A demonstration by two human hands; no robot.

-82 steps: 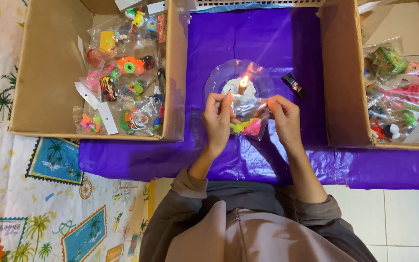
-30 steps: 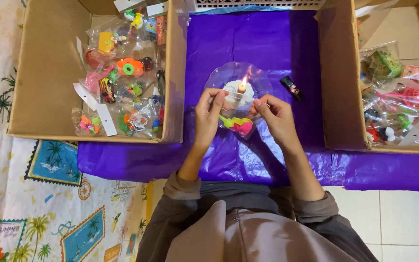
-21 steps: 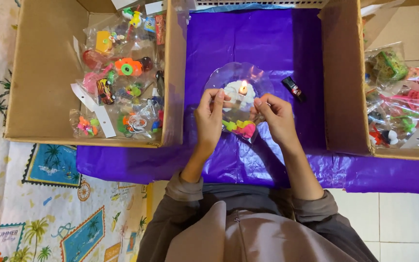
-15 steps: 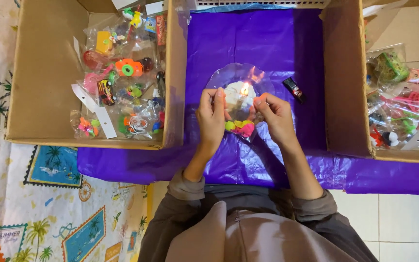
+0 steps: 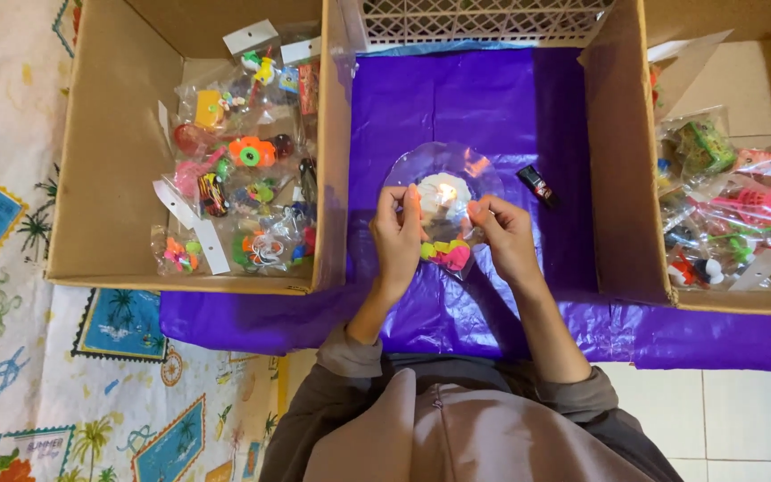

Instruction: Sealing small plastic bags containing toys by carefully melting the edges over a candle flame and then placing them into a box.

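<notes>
My left hand (image 5: 398, 234) and my right hand (image 5: 504, 234) both pinch the top edge of a small clear plastic bag (image 5: 444, 253) with pink, yellow and green toys in it. The bag's top edge is held over a small candle flame (image 5: 446, 190). The candle stands on a round clear plate (image 5: 484, 170) on a purple sheet (image 5: 475, 98). My hands are close together, fingers curled on the bag.
A cardboard box (image 5: 109, 152) at the left holds several packed bags of colourful toys (image 5: 243, 187). Another cardboard box (image 5: 622, 170) at the right holds more toy bags (image 5: 725, 214). A small black lighter (image 5: 538, 186) lies right of the plate. A white lattice crate (image 5: 479, 18) stands beyond.
Both hands with the bag have moved up from below the plate to the candle flame. The boxes and lighter have not moved.
</notes>
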